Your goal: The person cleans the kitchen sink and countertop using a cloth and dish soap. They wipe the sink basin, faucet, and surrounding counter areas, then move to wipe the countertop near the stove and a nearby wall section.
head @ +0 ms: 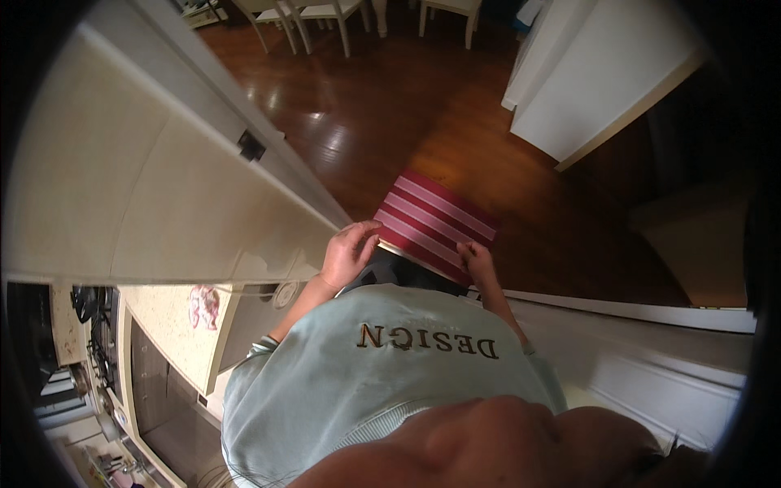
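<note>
My left hand is held up in front of my body, near the edge of a pale wall. Its thumb and fingers are apart, with nothing between them. On the other side, my right hand hangs with its fingers curled; whether anything is inside them is hidden. Below both hands a red and pink striped mat lies on the floor. Neither hand touches the mat. My light green sweatshirt bears raised lettering.
Pale walls flank a doorway, with a dark metal strike plate on the left frame. Ahead stretches a glossy wooden floor with white chairs. A kitchen counter with a pink and white cloth stands at left. A white panel is at right.
</note>
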A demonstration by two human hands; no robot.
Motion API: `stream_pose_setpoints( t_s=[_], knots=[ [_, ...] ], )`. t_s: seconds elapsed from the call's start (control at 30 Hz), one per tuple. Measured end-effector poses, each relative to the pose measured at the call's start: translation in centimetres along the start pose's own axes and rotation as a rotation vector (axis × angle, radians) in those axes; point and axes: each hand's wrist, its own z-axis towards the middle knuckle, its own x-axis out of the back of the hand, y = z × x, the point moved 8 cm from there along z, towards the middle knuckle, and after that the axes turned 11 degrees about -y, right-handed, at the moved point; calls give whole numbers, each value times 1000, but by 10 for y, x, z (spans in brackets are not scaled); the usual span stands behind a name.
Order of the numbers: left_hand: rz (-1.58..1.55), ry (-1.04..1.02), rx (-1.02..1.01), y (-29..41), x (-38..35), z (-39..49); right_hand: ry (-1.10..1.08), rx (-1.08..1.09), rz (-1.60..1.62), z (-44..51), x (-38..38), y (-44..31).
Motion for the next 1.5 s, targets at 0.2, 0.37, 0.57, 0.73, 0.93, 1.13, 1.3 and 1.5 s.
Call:
stream_pose_setpoints(
  t_s=[0.2, 0.37, 0.57, 0.73, 0.93, 1.13, 1.3, 1.5],
  knots=[
    [67, -193, -163, -5, -52, 96, 84, -159, 202, 13, 41, 17],
    [83, -294, -237, -36, -82, 187, 28, -109, 192, 77, 75, -17],
    [137, -261, -211, -91, -55, 310, 80, -112, 100, 183, 134, -97],
    [150, -149, 33, -139, -5, 376, 122, -35, 279, 268, 162, -160],
    [160, -151, 221, -171, 25, 422, 13, -153, 281, 355, 153, -193],
    [222, -95, 258, -202, 41, 502, -209, -161, 152, 476, 162, -271],
    [230, -50, 149, -213, 52, 639, -87, -124, 97, 583, 216, -360],
    [195, -112, 34, -215, 34, 773, -23, -53, 52, 652, 291, -446]
  ],
)
